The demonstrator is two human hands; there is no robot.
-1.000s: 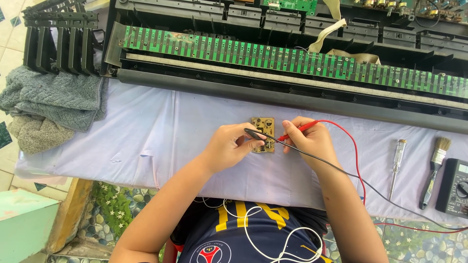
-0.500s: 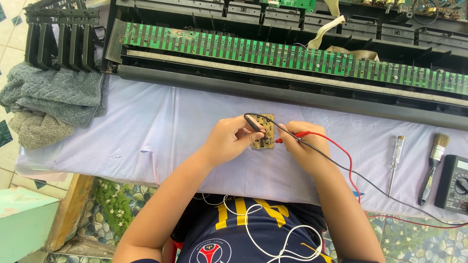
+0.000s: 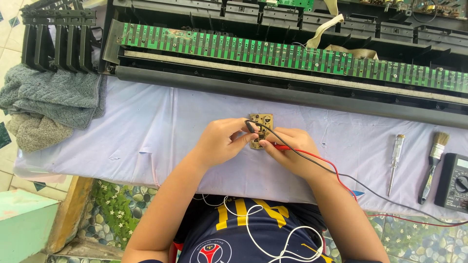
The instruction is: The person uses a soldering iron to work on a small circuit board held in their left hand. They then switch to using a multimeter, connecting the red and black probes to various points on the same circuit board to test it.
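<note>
Cloth point(image 3: 146, 131) over table bears circuit board point(image 3: 262, 127), both hands probing.

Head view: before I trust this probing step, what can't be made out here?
- Probe tips on the small circuit board: hidden by the fingers of the left hand and right hand.
- Multimeter: cut off by the right edge, dial setting too small to tell.
- Board's lower part: covered by both hands.
</note>
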